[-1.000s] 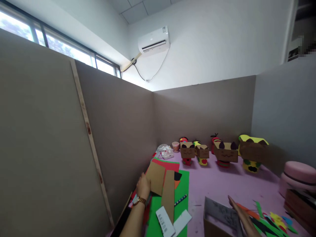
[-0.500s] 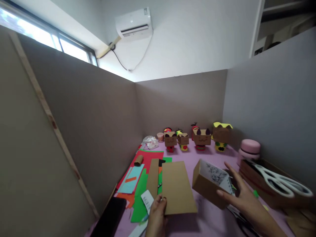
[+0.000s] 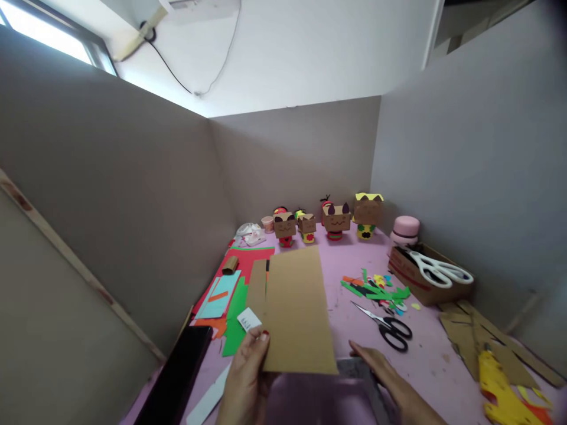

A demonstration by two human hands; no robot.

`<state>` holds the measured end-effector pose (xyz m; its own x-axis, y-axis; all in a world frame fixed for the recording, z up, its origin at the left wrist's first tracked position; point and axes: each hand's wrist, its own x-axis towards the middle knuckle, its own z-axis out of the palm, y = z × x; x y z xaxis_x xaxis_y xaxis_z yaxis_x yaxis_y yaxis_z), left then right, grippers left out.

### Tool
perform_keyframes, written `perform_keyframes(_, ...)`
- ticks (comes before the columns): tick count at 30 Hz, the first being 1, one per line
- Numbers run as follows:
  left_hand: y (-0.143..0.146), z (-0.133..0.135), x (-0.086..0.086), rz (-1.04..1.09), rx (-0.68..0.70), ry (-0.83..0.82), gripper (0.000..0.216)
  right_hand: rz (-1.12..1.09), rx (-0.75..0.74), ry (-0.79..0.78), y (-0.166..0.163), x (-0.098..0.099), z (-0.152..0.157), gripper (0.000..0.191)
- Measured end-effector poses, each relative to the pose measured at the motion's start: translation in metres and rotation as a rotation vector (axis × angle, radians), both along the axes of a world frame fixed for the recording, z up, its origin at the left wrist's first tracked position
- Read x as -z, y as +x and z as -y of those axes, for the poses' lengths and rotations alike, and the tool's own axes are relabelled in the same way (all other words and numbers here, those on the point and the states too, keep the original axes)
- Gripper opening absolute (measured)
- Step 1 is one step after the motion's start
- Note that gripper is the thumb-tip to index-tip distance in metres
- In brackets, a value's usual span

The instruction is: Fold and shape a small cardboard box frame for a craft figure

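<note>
The left grip (image 3: 248, 367) is pinching a cardboard sheet (image 3: 299, 313) by its near left corner, the thumb lying on top. The sheet is reaching forward and rightward from that grip, its near right corner ending short of the right grip (image 3: 381, 370). The right grip is holding its hand at a grey-lined box (image 3: 351, 367), which is running out of view below; whether the fingers are pressing on its wall cannot be told.

Left of the left grip, a white strip (image 3: 210, 394) is lying, with a black slab (image 3: 177, 372) resting farther left. Well right of the right grip, a yellow glue gun (image 3: 495, 378) is lying near cut cardboard (image 3: 465, 336).

Just ahead of the left grip, a white block (image 3: 248, 319) is showing beside the sheet; a green sheet (image 3: 234, 333), light blue paper (image 3: 221, 298) and a red sheet (image 3: 252, 254) are spreading beyond. Ahead of the right grip, black-handled scissors (image 3: 386, 323) are lying open on the table (image 3: 429, 354), with coloured scraps (image 3: 378, 290) scattering behind.

Farther rightward, a carton (image 3: 411, 276) is bearing white-handled scissors (image 3: 429, 264). Beyond both grips, cardboard-headed figures (image 3: 336, 220) are standing in a row.
</note>
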<state>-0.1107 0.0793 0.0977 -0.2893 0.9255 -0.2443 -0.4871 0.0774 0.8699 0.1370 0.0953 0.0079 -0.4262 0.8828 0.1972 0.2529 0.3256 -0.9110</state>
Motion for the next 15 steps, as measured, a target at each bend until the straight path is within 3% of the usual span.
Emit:
perform_keyframes(2,0.012,0.013,0.009,0.014,0.072,-0.051,0.042,0.035,0.021,-0.027,-0.003,0.015,0.006,0.085)
perform_keyframes(4,0.022,0.022,0.019,0.02,0.115,-0.073,0.043,0.028,0.075,-0.028,0.0,0.016,0.012,0.09)
perform_keyframes(6,0.028,0.028,0.025,0.011,0.126,-0.066,0.044,-0.025,0.141,-0.024,0.007,0.002,0.016,0.087)
perform_keyframes(9,0.035,0.031,0.029,-0.004,0.159,-0.047,0.046,-0.101,0.232,-0.155,0.011,-0.033,0.02,0.051)
perform_keyframes(11,0.038,0.031,0.031,-0.046,0.229,-0.023,0.046,-0.133,0.166,-0.287,0.005,-0.05,0.02,0.042)
perform_keyframes(15,0.037,0.032,0.036,-0.491,0.333,0.046,0.045,-0.152,0.154,-0.39,-0.009,-0.051,0.017,0.049)
